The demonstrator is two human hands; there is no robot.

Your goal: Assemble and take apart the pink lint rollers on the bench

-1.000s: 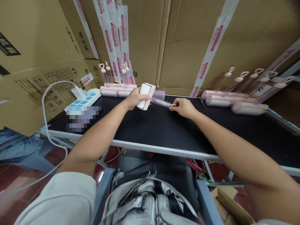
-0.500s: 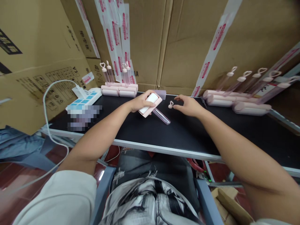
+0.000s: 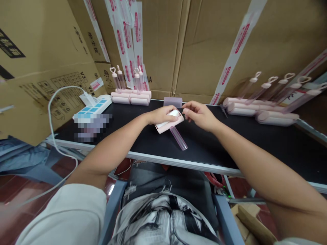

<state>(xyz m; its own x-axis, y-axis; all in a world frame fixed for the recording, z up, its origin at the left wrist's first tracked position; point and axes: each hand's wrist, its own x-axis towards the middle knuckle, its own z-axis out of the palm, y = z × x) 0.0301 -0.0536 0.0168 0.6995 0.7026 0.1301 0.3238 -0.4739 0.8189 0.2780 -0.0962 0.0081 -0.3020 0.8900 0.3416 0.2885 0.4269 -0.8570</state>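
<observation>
My left hand (image 3: 163, 115) is wrapped over a pink-and-white rounded case (image 3: 167, 126), held tilted above the black table (image 3: 150, 144). From the case's lower side a clear purplish tube (image 3: 179, 139) sticks out toward me. Close by the case's right end is my right hand (image 3: 199, 116), its thumb and fingers drawn together in a pinch. The small pink heart-loop cap no longer shows on the tabletop; it appears to be within that pinch, mostly hidden by the fingers.
Behind my hands lies a purple block (image 3: 173, 102). Pink cases with upright heart-capped tubes stand at the back left (image 3: 130, 98) and the right (image 3: 255, 110). A power strip (image 3: 95, 106) with a white cable sits at left. Cardboard (image 3: 204, 51) walls the rear; a thin dark tool (image 3: 224, 111) lies right.
The heart-loop cap has left the table as my right hand closed and moved left toward the case. My left hand has shifted slightly right, and the tube now points more toward me.
</observation>
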